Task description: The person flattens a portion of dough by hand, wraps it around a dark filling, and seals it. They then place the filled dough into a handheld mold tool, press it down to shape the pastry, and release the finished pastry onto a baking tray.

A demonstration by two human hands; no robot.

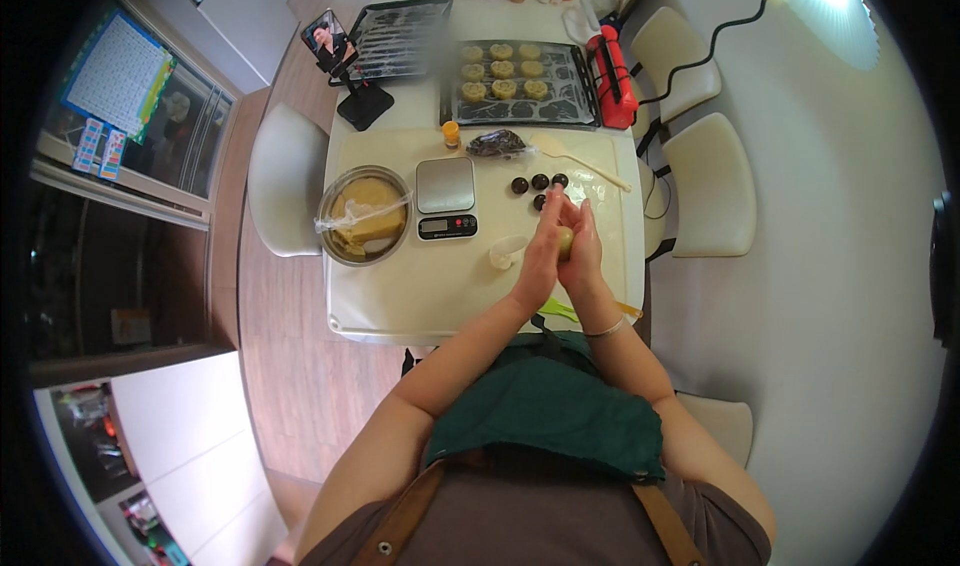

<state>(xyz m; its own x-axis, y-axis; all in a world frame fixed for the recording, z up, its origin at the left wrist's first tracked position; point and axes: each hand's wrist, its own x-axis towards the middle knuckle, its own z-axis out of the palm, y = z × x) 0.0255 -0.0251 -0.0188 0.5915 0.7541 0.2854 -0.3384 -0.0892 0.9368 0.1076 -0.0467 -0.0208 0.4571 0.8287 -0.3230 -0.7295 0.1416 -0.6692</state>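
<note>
Between my two palms sits a pale yellow-green dough ball. My left hand presses it from the left and my right hand from the right, fingers pointing away from me. Just beyond my fingertips several dark round filling balls rest on the cream board, partly hidden by the hands. A small translucent cup is left of my left hand. Further left are a digital kitchen scale and a metal bowl of yellow dough with plastic wrap over it.
Behind the board lies a black baking tray with several molded pastries. A bag of dark filling, a spatula and an orange-capped jar are before it. A phone on a stand is at left; chairs flank the table.
</note>
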